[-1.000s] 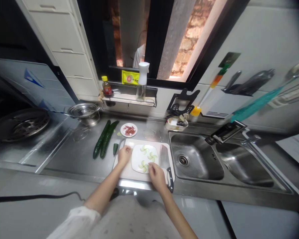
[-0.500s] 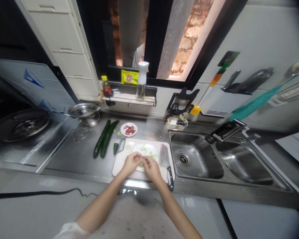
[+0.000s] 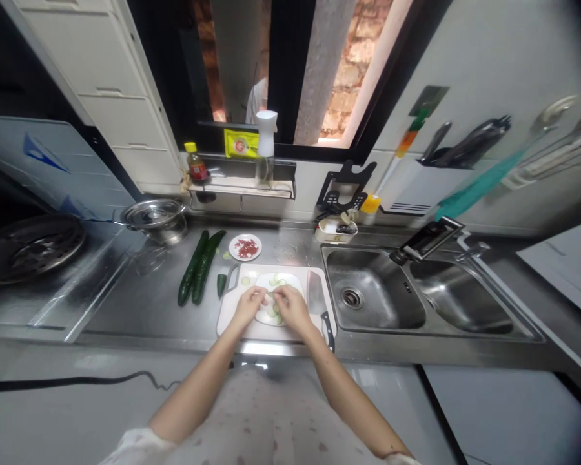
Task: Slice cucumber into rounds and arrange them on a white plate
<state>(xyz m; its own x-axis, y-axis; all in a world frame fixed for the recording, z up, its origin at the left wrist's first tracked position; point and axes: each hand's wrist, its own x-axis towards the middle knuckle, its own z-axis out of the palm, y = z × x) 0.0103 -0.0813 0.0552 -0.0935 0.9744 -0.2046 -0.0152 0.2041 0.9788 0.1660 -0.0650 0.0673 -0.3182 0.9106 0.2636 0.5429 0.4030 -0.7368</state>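
Bare left hand [image 3: 250, 305] and bare right hand [image 3: 293, 307] hovered close together over the square white plate [image 3: 293, 281], likely for fine control; whether either gripped anything, I couldn't tell.

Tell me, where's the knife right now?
In the head view, the knife lies along the right side of the cutting board, between the white plate and the sink, its black handle at the near end.

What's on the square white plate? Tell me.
Pale green slices show on the plate. The left hand and right hand hide parts of it; what lies behind them can't be seen.
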